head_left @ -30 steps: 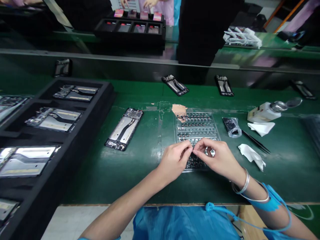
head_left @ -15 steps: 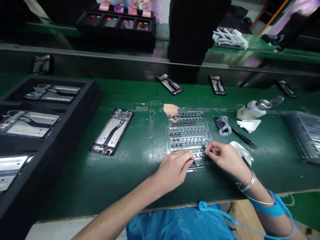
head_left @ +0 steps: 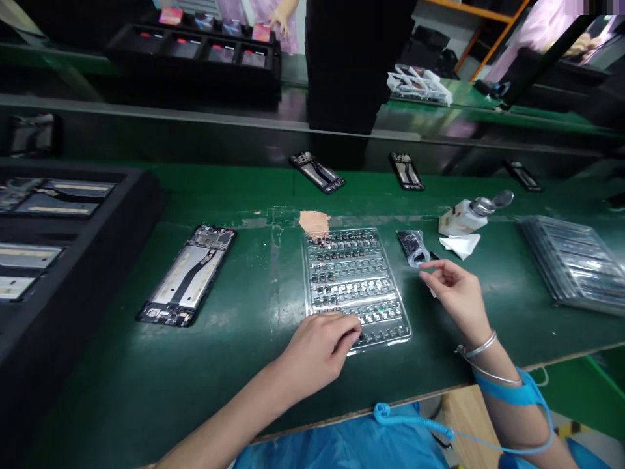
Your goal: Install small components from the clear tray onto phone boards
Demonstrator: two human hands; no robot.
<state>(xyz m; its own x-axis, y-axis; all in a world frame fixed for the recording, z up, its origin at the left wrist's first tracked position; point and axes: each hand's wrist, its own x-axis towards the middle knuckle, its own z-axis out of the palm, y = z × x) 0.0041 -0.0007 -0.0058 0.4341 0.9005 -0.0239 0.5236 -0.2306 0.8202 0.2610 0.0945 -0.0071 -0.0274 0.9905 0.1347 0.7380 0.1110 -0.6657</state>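
A clear plastic tray (head_left: 359, 267) with rows of small electronic parts lies flat on the green bench. My left hand (head_left: 322, 345) rests over its near left corner, fingers closed in a pinch. A small dark bit shows at the fingertips, too small to name. My right hand (head_left: 456, 293) hovers right of the tray, thumb and forefinger slightly apart with nothing visible between them. Just beyond its fingertips lies a small clear bag (head_left: 413, 247) with dark contents. The tweezers (head_left: 434, 256) are mostly hidden behind this hand. An opened phone (head_left: 190, 273) lies left of the tray.
A black foam tray (head_left: 131, 202) holding opened phones stands at left. On the right are a pump bottle (head_left: 459, 218), a white wipe (head_left: 461, 244) and stacked clear trays (head_left: 576, 260). More opened phones (head_left: 319, 172) lie along the back. A co-worker's hand (head_left: 280, 23) shows beyond.
My right hand has left the tray's right edge and moved right, towards the bag and tweezers, its fingers parting. My left hand stays at the tray's near corner. The whole view has shifted.
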